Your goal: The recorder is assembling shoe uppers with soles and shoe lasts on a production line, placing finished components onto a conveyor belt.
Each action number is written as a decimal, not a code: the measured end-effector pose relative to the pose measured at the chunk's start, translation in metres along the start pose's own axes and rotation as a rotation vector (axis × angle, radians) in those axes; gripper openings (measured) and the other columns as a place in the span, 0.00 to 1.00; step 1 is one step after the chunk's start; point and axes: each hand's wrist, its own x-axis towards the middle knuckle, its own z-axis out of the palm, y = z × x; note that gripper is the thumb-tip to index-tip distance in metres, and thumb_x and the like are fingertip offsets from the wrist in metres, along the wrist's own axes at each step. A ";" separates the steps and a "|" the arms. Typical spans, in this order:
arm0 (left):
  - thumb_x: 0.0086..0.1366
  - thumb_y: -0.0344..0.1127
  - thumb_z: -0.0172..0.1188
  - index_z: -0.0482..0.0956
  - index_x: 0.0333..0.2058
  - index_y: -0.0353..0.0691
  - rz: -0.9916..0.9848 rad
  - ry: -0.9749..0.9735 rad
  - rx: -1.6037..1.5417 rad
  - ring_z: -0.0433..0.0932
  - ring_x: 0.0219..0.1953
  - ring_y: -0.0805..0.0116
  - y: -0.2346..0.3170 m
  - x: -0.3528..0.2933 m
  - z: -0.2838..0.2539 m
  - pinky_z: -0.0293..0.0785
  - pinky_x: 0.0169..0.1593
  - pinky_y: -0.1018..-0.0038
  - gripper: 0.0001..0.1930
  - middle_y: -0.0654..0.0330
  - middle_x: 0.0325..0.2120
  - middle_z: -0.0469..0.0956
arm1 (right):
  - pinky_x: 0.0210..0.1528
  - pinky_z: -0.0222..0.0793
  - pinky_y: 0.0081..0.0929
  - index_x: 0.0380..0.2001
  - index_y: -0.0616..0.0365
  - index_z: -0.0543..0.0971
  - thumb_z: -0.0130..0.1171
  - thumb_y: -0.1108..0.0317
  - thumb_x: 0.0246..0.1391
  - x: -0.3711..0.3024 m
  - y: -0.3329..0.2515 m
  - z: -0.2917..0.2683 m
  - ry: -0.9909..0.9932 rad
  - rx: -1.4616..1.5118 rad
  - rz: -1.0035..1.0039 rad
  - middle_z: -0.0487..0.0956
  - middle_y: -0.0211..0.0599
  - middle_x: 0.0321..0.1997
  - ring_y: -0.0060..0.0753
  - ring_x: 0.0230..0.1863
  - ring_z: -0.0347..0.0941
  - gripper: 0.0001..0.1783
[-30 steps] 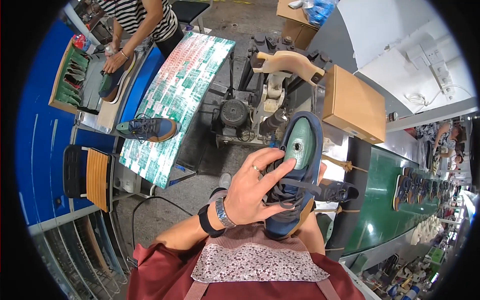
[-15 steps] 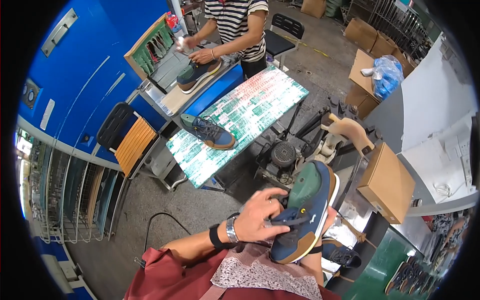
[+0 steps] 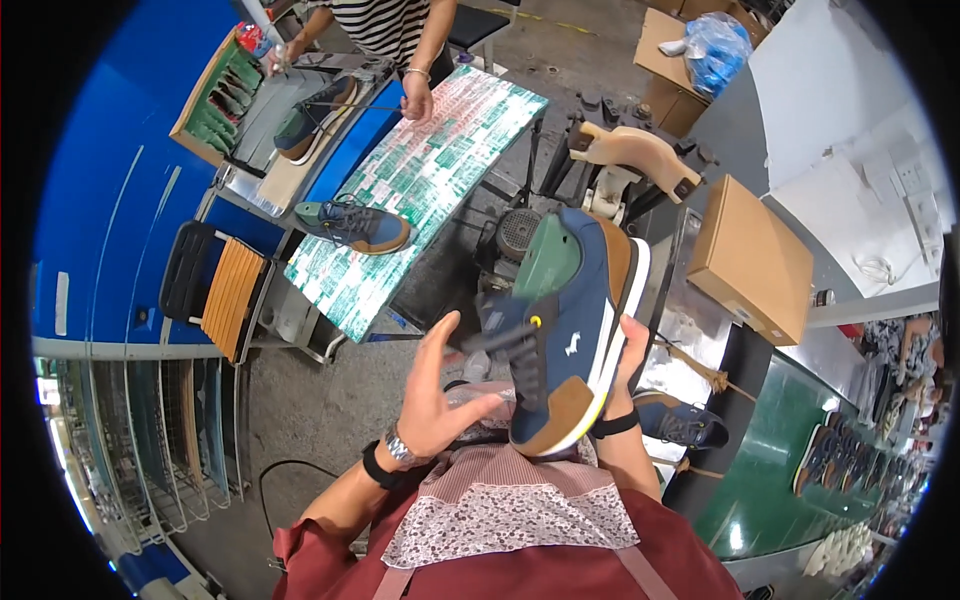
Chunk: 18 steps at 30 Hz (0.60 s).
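Observation:
A navy sneaker (image 3: 570, 330) with a tan heel patch, white sole and a green last inside is tilted on its side in front of my chest. My right hand (image 3: 628, 362) grips it from under the sole, fingers wrapped on the white edge. My left hand (image 3: 440, 390) is beside the laces with fingers spread, its fingertips by the shoe's tongue and nothing in it. A watch and a black band sit on my left wrist.
A shoe machine with a tan last-shaped horn (image 3: 632, 150) stands ahead. A patterned table (image 3: 440, 170) carries another navy sneaker (image 3: 355, 225). A person in a striped shirt (image 3: 390, 25) works at a far bench. A cardboard box (image 3: 752, 260) and green conveyor (image 3: 790, 450) lie right.
The sneaker has been rolled onto its side, sole turned right. My left hand has come off the laces and opened. My head view swung back toward the machine.

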 end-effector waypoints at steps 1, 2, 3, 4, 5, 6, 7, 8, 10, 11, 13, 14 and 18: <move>0.53 0.40 0.77 0.60 0.68 0.33 -0.233 -0.001 -0.132 0.66 0.67 0.53 0.002 0.002 0.010 0.68 0.65 0.58 0.49 0.48 0.65 0.66 | 0.32 0.78 0.29 0.38 0.63 0.80 0.52 0.49 0.57 0.001 0.000 0.005 0.055 -0.063 -0.068 0.82 0.38 0.30 0.34 0.28 0.80 0.25; 0.48 0.45 0.81 0.48 0.71 0.30 -0.351 -0.145 -0.239 0.62 0.69 0.56 -0.016 0.006 0.025 0.65 0.67 0.60 0.61 0.46 0.68 0.60 | 0.33 0.78 0.28 0.40 0.61 0.79 0.52 0.49 0.57 0.008 0.004 -0.001 0.041 -0.132 -0.145 0.82 0.37 0.32 0.33 0.29 0.80 0.23; 0.46 0.46 0.83 0.51 0.69 0.27 -0.286 -0.219 -0.222 0.64 0.68 0.57 -0.019 0.019 0.040 0.61 0.69 0.64 0.61 0.44 0.66 0.62 | 0.44 0.76 0.27 0.51 0.60 0.76 0.52 0.51 0.57 0.013 0.008 -0.013 0.055 -0.236 -0.204 0.81 0.37 0.42 0.31 0.40 0.80 0.26; 0.45 0.46 0.83 0.52 0.68 0.27 -0.271 -0.171 -0.288 0.65 0.67 0.58 -0.023 0.024 0.057 0.60 0.70 0.65 0.60 0.45 0.65 0.64 | 0.50 0.73 0.27 0.57 0.59 0.72 0.52 0.52 0.57 0.014 0.013 -0.010 0.040 -0.262 -0.278 0.79 0.38 0.48 0.30 0.46 0.77 0.29; 0.44 0.46 0.84 0.53 0.68 0.28 -0.257 -0.122 -0.354 0.66 0.66 0.59 -0.027 0.027 0.066 0.58 0.70 0.67 0.60 0.45 0.64 0.65 | 0.57 0.69 0.28 0.63 0.59 0.68 0.52 0.53 0.58 0.016 0.017 -0.006 0.025 -0.288 -0.350 0.76 0.38 0.54 0.30 0.52 0.74 0.33; 0.44 0.44 0.84 0.55 0.67 0.30 -0.286 -0.179 -0.422 0.68 0.64 0.62 -0.029 0.034 0.065 0.59 0.70 0.67 0.58 0.49 0.62 0.68 | 0.64 0.61 0.30 0.69 0.59 0.62 0.52 0.55 0.58 0.014 0.014 0.000 -0.018 -0.325 -0.379 0.71 0.38 0.61 0.31 0.60 0.67 0.38; 0.44 0.44 0.84 0.55 0.67 0.30 -0.289 -0.179 -0.422 0.68 0.64 0.62 -0.028 0.035 0.064 0.59 0.70 0.67 0.58 0.49 0.62 0.68 | 0.64 0.61 0.30 0.69 0.59 0.62 0.52 0.55 0.58 0.012 0.014 0.002 -0.015 -0.324 -0.377 0.71 0.38 0.61 0.31 0.60 0.67 0.38; 0.45 0.43 0.84 0.55 0.66 0.30 -0.279 -0.184 -0.455 0.68 0.63 0.63 -0.026 0.035 0.062 0.59 0.70 0.67 0.57 0.50 0.62 0.68 | 0.66 0.60 0.30 0.70 0.59 0.61 0.51 0.55 0.58 0.010 0.017 0.004 0.002 -0.364 -0.436 0.69 0.39 0.63 0.33 0.62 0.66 0.38; 0.46 0.38 0.82 0.56 0.68 0.33 -0.295 -0.214 -0.507 0.67 0.64 0.64 -0.027 0.033 0.056 0.59 0.69 0.68 0.55 0.54 0.63 0.68 | 0.64 0.66 0.30 0.73 0.52 0.56 0.49 0.50 0.62 0.002 0.016 0.016 0.000 -0.503 -0.555 0.68 0.41 0.67 0.36 0.63 0.70 0.40; 0.46 0.38 0.82 0.56 0.68 0.33 -0.299 -0.202 -0.509 0.67 0.64 0.64 -0.031 0.026 0.052 0.59 0.69 0.68 0.55 0.54 0.63 0.68 | 0.64 0.66 0.30 0.73 0.52 0.56 0.49 0.50 0.62 0.000 0.007 0.013 -0.006 -0.507 -0.545 0.68 0.41 0.67 0.36 0.63 0.70 0.40; 0.43 0.45 0.82 0.60 0.67 0.32 -0.315 -0.163 -0.540 0.69 0.61 0.67 -0.042 0.013 0.033 0.63 0.66 0.70 0.55 0.57 0.60 0.70 | 0.70 0.54 0.32 0.75 0.57 0.53 0.49 0.49 0.64 0.002 -0.020 0.001 -0.114 -0.550 -0.503 0.62 0.38 0.73 0.36 0.71 0.61 0.42; 0.42 0.46 0.82 0.60 0.66 0.32 -0.372 -0.185 -0.509 0.70 0.60 0.67 -0.042 0.011 0.018 0.63 0.65 0.70 0.56 0.57 0.59 0.70 | 0.69 0.55 0.32 0.74 0.57 0.56 0.49 0.46 0.65 0.007 -0.044 0.011 -0.146 -0.638 -0.466 0.63 0.38 0.73 0.35 0.72 0.61 0.41; 0.41 0.49 0.82 0.58 0.67 0.29 -0.294 -0.347 -0.288 0.69 0.61 0.65 -0.050 0.014 -0.036 0.61 0.67 0.70 0.59 0.53 0.59 0.70 | 0.68 0.56 0.28 0.69 0.58 0.66 0.48 0.43 0.68 0.044 -0.091 0.079 -0.441 -1.103 0.051 0.71 0.36 0.66 0.31 0.67 0.66 0.36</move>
